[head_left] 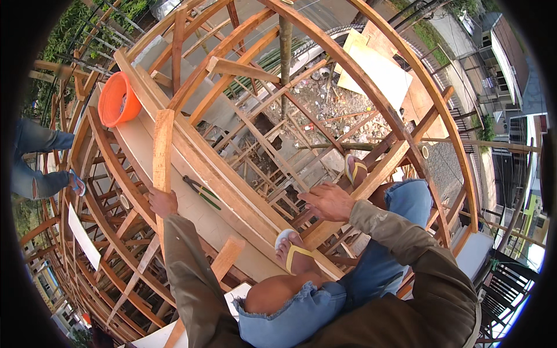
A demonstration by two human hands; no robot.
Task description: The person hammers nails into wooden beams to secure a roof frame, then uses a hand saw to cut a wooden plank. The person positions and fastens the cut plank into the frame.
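Note:
My left hand (163, 202) is wrapped round the lower part of an upright wooden plank (163, 145). On the pale board (165, 180) just right of that hand lie pincers with green handles (201, 192). My right hand (329, 202) hovers over the gap between the beams, its fingers loosely stretched toward the left and nothing visible in them. Below the left wrist, a short wood offcut (228, 258) sticks up beside the board. Farther up the board stands an orange bucket (116, 100); what lies inside is hard to make out.
Curved wooden ribs (371, 87) rise around me. Past the long beam (214, 156) is a drop to rubble-strewn ground (342, 104). My sandalled foot (299, 255) rests on the beam's edge. At the left, another person's jeans-clad leg (46, 184) stands among ribs. Plywood sheets (383, 72) lie below.

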